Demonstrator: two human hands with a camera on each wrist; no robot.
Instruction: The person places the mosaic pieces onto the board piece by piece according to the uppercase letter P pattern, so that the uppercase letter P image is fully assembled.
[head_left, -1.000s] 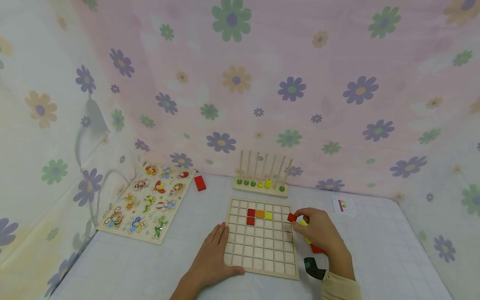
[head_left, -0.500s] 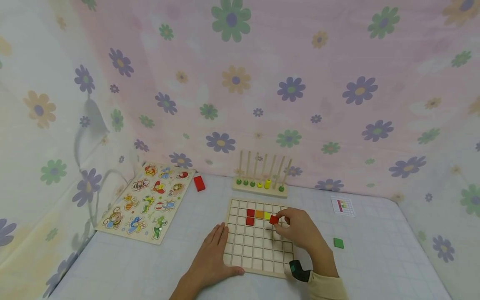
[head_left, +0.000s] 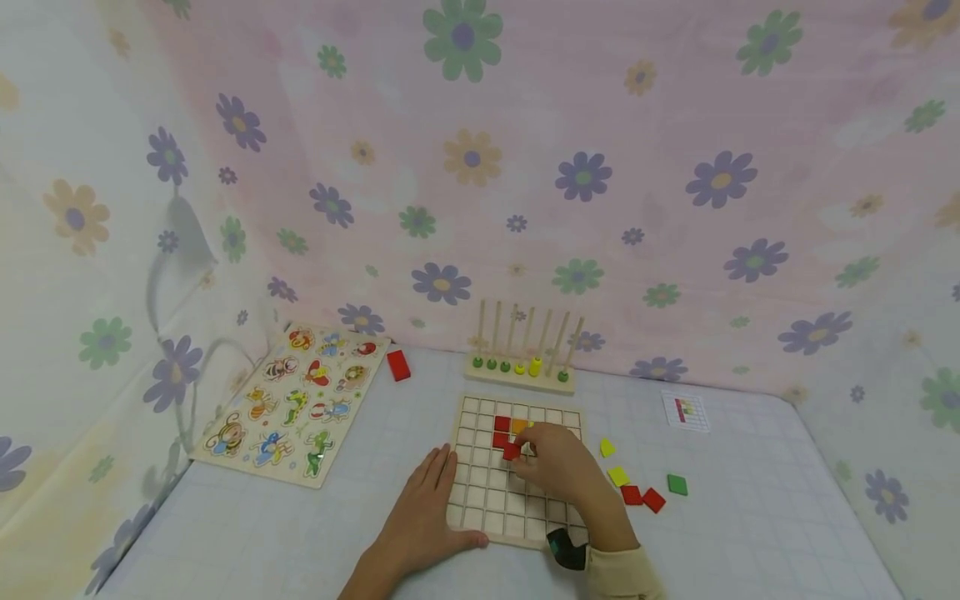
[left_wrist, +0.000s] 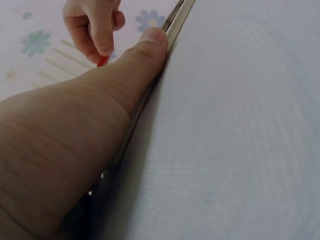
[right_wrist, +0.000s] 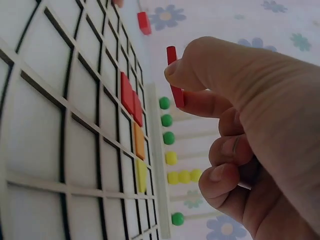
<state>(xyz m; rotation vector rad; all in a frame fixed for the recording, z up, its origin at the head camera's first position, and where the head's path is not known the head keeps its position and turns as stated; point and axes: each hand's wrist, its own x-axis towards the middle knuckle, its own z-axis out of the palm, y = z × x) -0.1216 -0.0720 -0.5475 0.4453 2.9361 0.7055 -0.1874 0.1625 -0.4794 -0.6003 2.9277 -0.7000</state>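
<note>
Between thumb and index finger, my right hand [head_left: 558, 464] pinches a red square tile [right_wrist: 175, 77] just above the wooden grid board [head_left: 487, 502]. In the right wrist view, two red tiles [right_wrist: 127, 94], an orange tile [right_wrist: 139, 141] and a yellow tile [right_wrist: 141, 175] sit in the board's cells. My left hand [head_left: 422, 514] lies against the board's left edge with its fingers extended, the thumb [left_wrist: 150, 45] touching the near-left corner. Right of the board lie loose yellow tiles [head_left: 618, 476], red tiles [head_left: 654, 500] and a green tile [head_left: 677, 484].
Behind the board stands a wooden peg rack [head_left: 521, 377] with green and yellow beads. An insect puzzle board [head_left: 296, 400] lies at left, a red block [head_left: 399, 366] beside it. A pattern card [head_left: 686, 412] lies at right. Flowered cloth [head_left: 517, 192] walls the table.
My right hand has carried the red tile leftward from the board's right edge to over its middle, uncovering the loose tiles at right. The left hand stays in place.
</note>
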